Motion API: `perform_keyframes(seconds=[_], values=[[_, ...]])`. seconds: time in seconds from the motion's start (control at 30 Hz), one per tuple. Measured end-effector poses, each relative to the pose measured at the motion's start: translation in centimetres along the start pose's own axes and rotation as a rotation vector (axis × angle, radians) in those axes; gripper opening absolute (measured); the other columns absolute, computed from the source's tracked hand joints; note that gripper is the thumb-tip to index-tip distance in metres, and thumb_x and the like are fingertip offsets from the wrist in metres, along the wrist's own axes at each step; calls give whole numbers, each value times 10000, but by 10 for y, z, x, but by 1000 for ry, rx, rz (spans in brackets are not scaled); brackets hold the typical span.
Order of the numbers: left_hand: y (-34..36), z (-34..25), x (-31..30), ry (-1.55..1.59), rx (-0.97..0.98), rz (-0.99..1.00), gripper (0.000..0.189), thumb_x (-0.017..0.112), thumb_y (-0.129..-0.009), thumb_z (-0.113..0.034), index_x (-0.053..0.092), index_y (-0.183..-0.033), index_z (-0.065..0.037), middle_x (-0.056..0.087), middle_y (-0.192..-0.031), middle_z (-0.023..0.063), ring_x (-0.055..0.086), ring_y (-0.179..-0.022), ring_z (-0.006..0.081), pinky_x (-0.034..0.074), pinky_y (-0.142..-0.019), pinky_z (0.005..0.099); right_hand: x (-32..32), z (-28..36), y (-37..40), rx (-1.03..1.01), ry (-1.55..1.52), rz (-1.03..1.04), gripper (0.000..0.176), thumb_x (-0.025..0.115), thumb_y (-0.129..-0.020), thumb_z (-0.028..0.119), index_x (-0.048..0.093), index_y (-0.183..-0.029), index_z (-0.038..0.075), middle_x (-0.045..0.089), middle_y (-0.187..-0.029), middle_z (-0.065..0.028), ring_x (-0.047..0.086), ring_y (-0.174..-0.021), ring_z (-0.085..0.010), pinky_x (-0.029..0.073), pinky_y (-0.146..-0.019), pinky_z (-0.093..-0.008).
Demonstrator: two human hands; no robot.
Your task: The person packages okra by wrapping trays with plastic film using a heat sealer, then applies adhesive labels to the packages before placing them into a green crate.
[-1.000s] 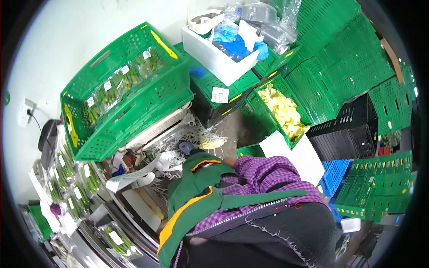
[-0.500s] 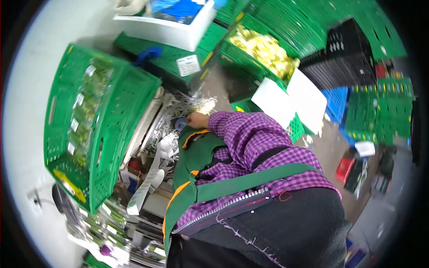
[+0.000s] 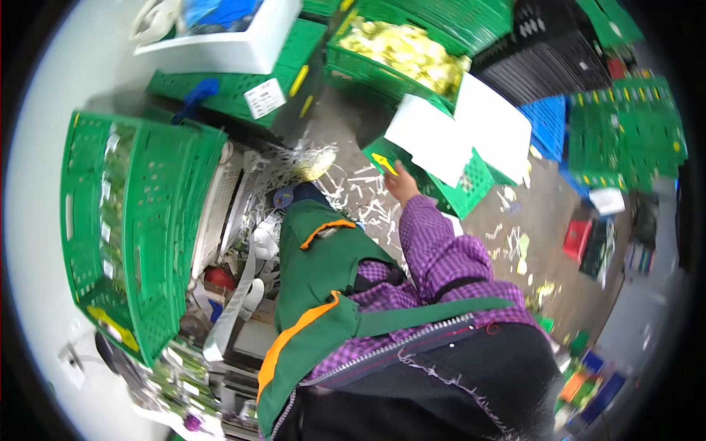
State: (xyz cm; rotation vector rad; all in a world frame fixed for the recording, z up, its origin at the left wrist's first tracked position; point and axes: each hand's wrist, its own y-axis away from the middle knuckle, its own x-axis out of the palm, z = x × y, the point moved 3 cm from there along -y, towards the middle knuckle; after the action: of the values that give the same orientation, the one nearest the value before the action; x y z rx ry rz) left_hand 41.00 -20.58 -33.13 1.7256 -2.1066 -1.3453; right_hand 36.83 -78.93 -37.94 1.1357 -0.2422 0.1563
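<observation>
My right hand (image 3: 401, 184), in a purple checked sleeve (image 3: 441, 239), is stretched toward a green crate (image 3: 471, 192) near the middle. Its fingers look apart at the crate's near left corner, beside a yellow mark (image 3: 383, 163); whether they touch the crate is unclear. No held object shows in it. White sheets (image 3: 434, 136) lie over this crate. My left hand is out of view. White paper shreds (image 3: 375, 217) and a pale yellow-green leafy piece (image 3: 316, 163) are on the floor to the left of my right hand.
A crate of pale leaves (image 3: 412, 59) stands at the top, near black crates (image 3: 540, 59). Tall green crates (image 3: 158, 228) with packed greens are at the left. A white box (image 3: 220, 48) sits upper left. Label strips (image 3: 235, 320) hang low left. A red box (image 3: 577, 239) lies right.
My right hand has moved right, from beside the leafy piece and shreds to the green crate's corner. The view has shifted, showing more floor.
</observation>
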Motion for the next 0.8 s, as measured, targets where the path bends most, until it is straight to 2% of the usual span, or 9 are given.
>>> perform_keyframes(seconds=[0.1, 0.2, 0.27, 0.47, 0.5, 0.63, 0.67, 0.73, 0.8], values=[[27, 8, 4, 22, 44, -94, 275, 516, -893, -235, 626, -941, 13, 653, -871, 107, 617, -751, 192, 488, -673, 304, 10, 16, -57, -56, -354, 11, 698, 603, -827, 481, 305, -1329, 98, 503, -1135, -133, 525, -897, -267, 453, -755, -393], [50, 17, 10, 57, 61, -173, 279, 518, -892, -235, 628, -948, 15, 656, -879, 108, 620, -758, 194, 491, -679, 304, 29, 41, -65, -54, -452, -67, 410, 577, -859, 426, 516, -1052, 69, 571, -925, -93, 541, -808, -261, 456, -687, -347], [69, 12, 7, 80, -72, -142, 350, 574, -876, -239, 595, -1110, 21, 627, -1082, 135, 615, -950, 218, 470, -832, 298, 34, 50, -67, -168, -501, -34, 304, 574, -885, 338, 537, -846, 39, 565, -724, -91, 540, -689, -211, 464, -618, -317], [119, -74, 19, 211, -130, -178, 361, 571, -882, -217, 552, -1160, 13, 623, -1066, 129, 609, -951, 215, 486, -792, 297, 52, 27, -39, -45, -390, 15, 110, 539, -896, 157, 578, -877, 56, 593, -729, -75, 556, -641, -193, 465, -590, -280], [123, -92, 24, 341, -159, -140, 359, 569, -883, -210, 546, -1165, 11, 625, -1046, 117, 606, -939, 204, 486, -779, 291, 52, 16, -61, -52, -327, 283, 107, 531, -897, 140, 568, -836, 60, 579, -706, -71, 556, -638, -184, 478, -591, -274], [111, -110, 32, 558, -81, -142, 358, 577, -883, -193, 536, -1176, 8, 611, -1033, 72, 585, -901, 145, 475, -775, 262, 144, -43, 53, 301, -236, 600, 234, 530, -913, 205, 512, -743, 46, 545, -710, -55, 520, -662, -143, 488, -699, -276], [111, -133, 34, 544, -32, -107, 382, 581, -884, -190, 521, -1206, 6, 597, -1063, 69, 572, -911, 132, 469, -797, 256, 160, -61, 76, 398, -226, 835, 242, 542, -905, 217, 524, -748, 34, 555, -717, -60, 531, -677, -142, 501, -734, -280], [113, -171, 35, 540, 98, -66, 377, 568, -893, -175, 510, -1214, 13, 593, -1095, 65, 566, -944, 123, 455, -835, 245, 194, -90, 166, 629, -153, 633, 216, 565, -892, 226, 552, -894, 10, 541, -746, -47, 524, -679, -134, 480, -685, -264], [127, -214, 33, 631, 198, -30, 387, 566, -896, -183, 503, -1222, 17, 583, -1124, 70, 551, -984, 126, 437, -870, 249, 204, -118, 219, 879, -40, 745, 252, 573, -890, 224, 521, -959, -12, 525, -769, -29, 511, -693, -121, 453, -650, -260]])
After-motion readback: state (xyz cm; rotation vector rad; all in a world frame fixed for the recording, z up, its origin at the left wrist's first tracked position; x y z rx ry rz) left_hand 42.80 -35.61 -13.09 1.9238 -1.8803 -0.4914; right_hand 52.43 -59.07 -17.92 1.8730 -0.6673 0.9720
